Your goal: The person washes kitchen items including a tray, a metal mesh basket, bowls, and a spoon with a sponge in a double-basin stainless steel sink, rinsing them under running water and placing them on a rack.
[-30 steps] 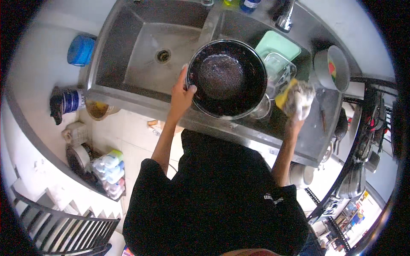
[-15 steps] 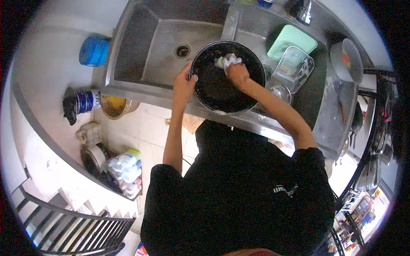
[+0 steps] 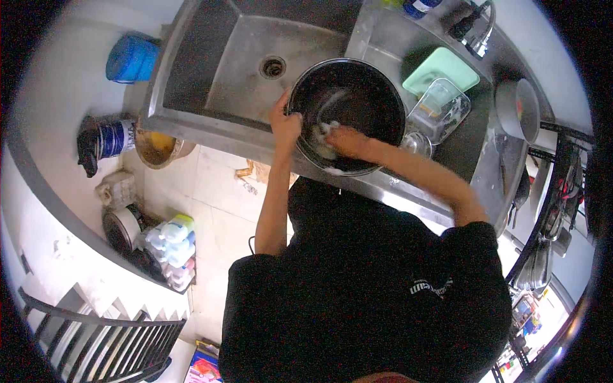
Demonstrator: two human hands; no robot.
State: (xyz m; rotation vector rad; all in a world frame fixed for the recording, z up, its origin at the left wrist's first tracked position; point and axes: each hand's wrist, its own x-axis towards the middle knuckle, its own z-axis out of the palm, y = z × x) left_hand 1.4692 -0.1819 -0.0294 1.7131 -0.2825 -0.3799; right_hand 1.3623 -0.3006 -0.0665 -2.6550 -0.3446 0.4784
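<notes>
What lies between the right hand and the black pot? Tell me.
In the head view, a foamy sponge lies between the right hand and the black pot.

A loose black shirt [image 3: 364, 287] (its sleeves [image 3: 474, 240] short and wide) bears a small white printed mark [image 3: 429, 289].

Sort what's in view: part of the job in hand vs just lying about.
In use:
- black pot, rim gripped by the left hand
- foamy sponge, under the right hand inside it
- sink, beneath

Lying about, untouched:
- green tub
- clear dish
- blue container
- bottles
</notes>
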